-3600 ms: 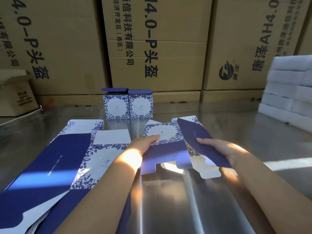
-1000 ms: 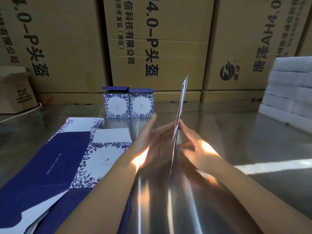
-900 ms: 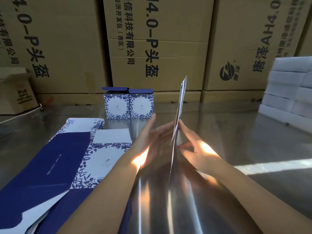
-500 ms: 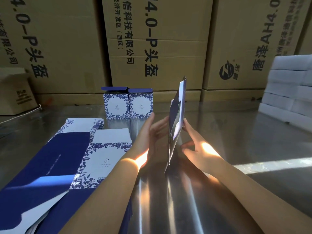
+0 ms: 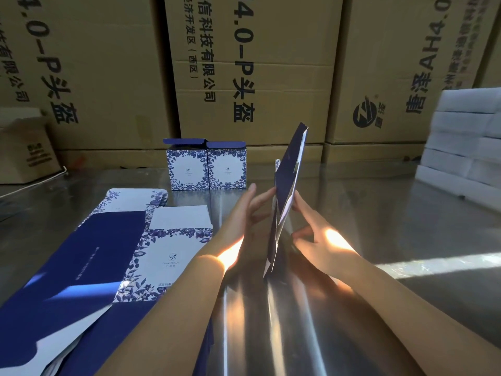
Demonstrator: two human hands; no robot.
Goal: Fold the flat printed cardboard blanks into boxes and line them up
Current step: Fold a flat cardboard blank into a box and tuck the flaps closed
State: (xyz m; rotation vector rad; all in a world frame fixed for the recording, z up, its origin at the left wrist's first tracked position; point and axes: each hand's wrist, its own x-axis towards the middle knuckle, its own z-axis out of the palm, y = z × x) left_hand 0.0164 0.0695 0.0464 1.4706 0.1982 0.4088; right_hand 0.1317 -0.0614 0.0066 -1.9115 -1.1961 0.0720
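two finished boxes [image 5: 187, 169] stand touching at far centre, likely the row's start. left hand [image 5: 244, 215] and right hand [image 5: 322, 242], fingers straight, press opposite faces of the blank [image 5: 286, 185], stood on edge at near centre, probably to spring it open.

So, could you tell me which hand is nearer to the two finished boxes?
Left. The left hand is just this side of the boxes; the right hand is across the upright blank, farther right.

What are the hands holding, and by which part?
The blank, pressed at its middle between the straight fingers of the left hand and right hand.
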